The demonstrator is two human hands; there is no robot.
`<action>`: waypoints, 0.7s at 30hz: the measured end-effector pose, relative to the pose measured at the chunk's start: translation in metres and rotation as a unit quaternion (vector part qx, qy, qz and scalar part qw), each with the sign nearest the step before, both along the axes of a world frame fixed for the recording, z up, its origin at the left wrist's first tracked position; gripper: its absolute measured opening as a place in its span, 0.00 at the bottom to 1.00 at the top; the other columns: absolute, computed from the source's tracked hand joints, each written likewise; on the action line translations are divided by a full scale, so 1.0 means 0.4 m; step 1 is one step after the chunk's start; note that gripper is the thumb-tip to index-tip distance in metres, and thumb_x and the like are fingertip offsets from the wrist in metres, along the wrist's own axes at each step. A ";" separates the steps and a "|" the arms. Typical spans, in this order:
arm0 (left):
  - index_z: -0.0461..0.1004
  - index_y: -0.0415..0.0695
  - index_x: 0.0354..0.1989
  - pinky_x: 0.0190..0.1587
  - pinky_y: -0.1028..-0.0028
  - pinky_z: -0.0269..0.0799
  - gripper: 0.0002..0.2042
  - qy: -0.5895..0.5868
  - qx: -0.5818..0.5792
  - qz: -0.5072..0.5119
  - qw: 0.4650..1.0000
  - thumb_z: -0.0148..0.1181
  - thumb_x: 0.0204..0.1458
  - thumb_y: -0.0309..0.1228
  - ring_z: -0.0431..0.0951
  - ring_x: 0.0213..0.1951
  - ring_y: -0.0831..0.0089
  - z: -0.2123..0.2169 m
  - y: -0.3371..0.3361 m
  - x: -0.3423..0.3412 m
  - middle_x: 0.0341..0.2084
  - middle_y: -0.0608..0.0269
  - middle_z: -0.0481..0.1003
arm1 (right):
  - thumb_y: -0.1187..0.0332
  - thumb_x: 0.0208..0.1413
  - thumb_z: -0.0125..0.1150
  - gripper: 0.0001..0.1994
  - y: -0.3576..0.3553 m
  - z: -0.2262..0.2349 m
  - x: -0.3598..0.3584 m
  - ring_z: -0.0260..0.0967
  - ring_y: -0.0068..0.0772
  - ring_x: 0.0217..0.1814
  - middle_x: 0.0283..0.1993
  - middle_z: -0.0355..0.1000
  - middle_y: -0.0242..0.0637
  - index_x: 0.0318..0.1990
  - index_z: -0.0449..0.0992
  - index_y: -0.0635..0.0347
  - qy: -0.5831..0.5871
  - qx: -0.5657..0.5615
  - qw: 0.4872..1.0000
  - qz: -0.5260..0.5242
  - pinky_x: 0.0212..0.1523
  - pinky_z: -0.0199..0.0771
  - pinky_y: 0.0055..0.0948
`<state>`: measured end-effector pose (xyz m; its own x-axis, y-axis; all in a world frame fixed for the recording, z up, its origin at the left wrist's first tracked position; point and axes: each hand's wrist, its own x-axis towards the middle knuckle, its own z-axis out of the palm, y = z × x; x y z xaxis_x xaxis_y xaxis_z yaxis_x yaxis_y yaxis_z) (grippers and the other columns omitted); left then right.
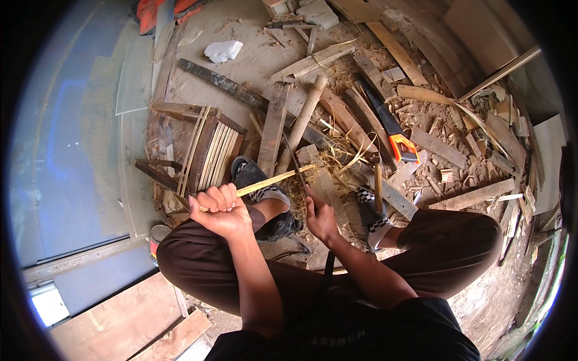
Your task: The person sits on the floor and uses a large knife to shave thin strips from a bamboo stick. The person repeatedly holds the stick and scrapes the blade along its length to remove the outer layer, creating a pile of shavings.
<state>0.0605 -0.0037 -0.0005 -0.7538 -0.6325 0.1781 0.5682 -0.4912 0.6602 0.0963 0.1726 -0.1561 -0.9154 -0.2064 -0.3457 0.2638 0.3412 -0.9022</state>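
My left hand (pixel 220 207) is closed around one end of a thin pale bamboo strip (pixel 274 180) that slants up to the right. My right hand (pixel 319 216) grips the handle of a long dark knife (pixel 293 157); its blade runs up and left, and it meets the strip near the strip's far end. Both hands sit above my knees, over a pile of pale shavings (pixel 328 162) and a wooden block (pixel 322 180). My checkered shoes (pixel 262 186) rest beside the block.
A handsaw with an orange handle (pixel 394 135) lies to the upper right among scrap boards and chips. A bundle of split strips on a low wooden frame (pixel 208 153) stands at left. A hammer (pixel 378 186) lies by my right foot. Planks lie at lower left.
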 end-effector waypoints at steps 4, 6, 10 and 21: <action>0.48 0.51 0.14 0.21 0.73 0.42 0.27 -0.017 -0.017 0.009 1.000 0.44 0.66 0.44 0.42 0.14 0.78 0.008 0.015 0.001 0.10 0.72 0.47 | 0.63 0.68 0.49 0.22 -0.025 0.096 0.007 0.77 0.61 0.44 0.46 0.77 0.58 0.69 0.66 0.46 0.086 -0.081 0.992 0.038 0.46 0.79 0.45; 0.47 0.51 0.14 0.21 0.73 0.42 0.27 -0.013 0.009 0.001 1.000 0.45 0.66 0.44 0.42 0.14 0.78 0.011 0.023 -0.007 0.10 0.71 0.46 | 0.64 0.68 0.50 0.22 -0.030 0.078 0.009 0.77 0.62 0.46 0.49 0.76 0.59 0.68 0.67 0.45 0.196 -0.113 0.973 0.050 0.45 0.79 0.44; 0.48 0.51 0.14 0.21 0.73 0.42 0.26 -0.016 -0.005 0.001 1.000 0.45 0.66 0.44 0.42 0.14 0.78 0.014 0.034 -0.012 0.10 0.72 0.46 | 0.65 0.68 0.50 0.19 0.022 -0.179 0.039 0.78 0.59 0.46 0.50 0.76 0.58 0.64 0.71 0.57 -0.056 0.010 0.995 -0.080 0.46 0.77 0.43; 0.47 0.51 0.15 0.21 0.74 0.42 0.26 -0.027 -0.016 0.027 0.999 0.45 0.66 0.43 0.42 0.15 0.78 0.005 0.035 -0.013 0.11 0.71 0.46 | 0.63 0.70 0.47 0.21 -0.025 0.025 0.023 0.72 0.55 0.60 0.57 0.74 0.56 0.68 0.67 0.52 -0.021 -0.101 0.995 0.002 0.57 0.73 0.41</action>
<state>0.0553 0.0101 0.0017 -0.7283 -0.6669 0.1577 0.5557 -0.4400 0.7054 0.1056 0.1627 -0.1463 -0.9003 -0.2782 -0.3348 0.3018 0.1554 -0.9406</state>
